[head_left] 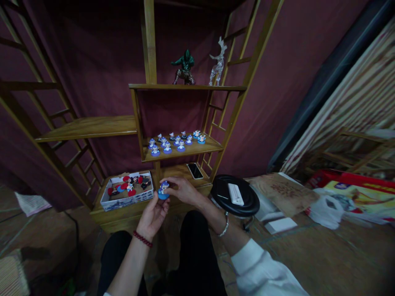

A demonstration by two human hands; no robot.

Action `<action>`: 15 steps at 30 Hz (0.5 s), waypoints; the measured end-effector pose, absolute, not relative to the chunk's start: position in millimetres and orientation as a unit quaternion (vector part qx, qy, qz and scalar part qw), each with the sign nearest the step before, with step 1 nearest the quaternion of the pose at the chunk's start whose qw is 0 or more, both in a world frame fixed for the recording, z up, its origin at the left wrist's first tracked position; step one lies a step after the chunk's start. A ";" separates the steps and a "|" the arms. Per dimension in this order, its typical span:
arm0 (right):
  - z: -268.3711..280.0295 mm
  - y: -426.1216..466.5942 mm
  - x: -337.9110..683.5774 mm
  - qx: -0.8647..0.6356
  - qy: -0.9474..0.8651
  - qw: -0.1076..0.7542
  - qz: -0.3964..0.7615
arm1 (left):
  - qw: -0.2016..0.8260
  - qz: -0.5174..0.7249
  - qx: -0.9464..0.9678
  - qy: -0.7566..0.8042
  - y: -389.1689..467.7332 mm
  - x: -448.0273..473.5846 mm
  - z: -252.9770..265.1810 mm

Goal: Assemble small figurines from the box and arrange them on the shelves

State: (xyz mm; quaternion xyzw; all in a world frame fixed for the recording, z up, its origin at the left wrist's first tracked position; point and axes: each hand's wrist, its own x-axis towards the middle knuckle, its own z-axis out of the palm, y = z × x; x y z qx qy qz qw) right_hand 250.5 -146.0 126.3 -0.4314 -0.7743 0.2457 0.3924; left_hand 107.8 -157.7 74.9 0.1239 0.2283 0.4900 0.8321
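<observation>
hands — both pinched on one blue figurine (163,190) | left (153,214) below, right (182,189) above

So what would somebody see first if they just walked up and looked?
Probably the small blue-based figurine held between both hands, left hand under it and right hand on top. Behind it, a crowd of similar blue figurines fills the middle shelf, and a green monster figure stands beside a clear deer on the top shelf.

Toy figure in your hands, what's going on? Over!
Left hand and right hand both grip the small blue-based figure. Box of figures close beside it. Nothing blocking the hands.
</observation>
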 end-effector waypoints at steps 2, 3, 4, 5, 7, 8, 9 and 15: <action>126.1 -145.1 250.9 -0.423 -0.782 0.386 0.247 | 0.832 0.490 0.117 0.234 -158.3 107.5 73.5; 126.0 -144.8 251.0 -0.418 -0.786 0.382 0.250 | 0.831 0.490 0.113 0.239 -158.6 107.4 72.7; 125.7 -144.7 251.1 -0.414 -0.788 0.379 0.254 | 0.830 0.490 0.110 0.242 -158.7 107.4 71.8; 125.2 -144.7 251.3 -0.412 -0.789 0.376 0.257 | 0.829 0.491 0.109 0.244 -158.8 107.5 71.0; 123.5 -145.1 251.9 -0.414 -0.787 0.375 0.261 | 0.827 0.492 0.108 0.249 -158.5 108.2 69.6; 122.5 -145.5 252.3 -0.416 -0.784 0.379 0.261 | 0.825 0.493 0.108 0.253 -158.2 108.8 69.4; 121.4 -145.9 252.8 -0.418 -0.780 0.384 0.263 | 0.824 0.494 0.108 0.256 -157.9 109.6 69.4; 117.1 -148.9 257.7 -0.422 -0.734 0.435 0.305 | 0.821 0.500 0.117 0.251 -156.5 117.1 75.7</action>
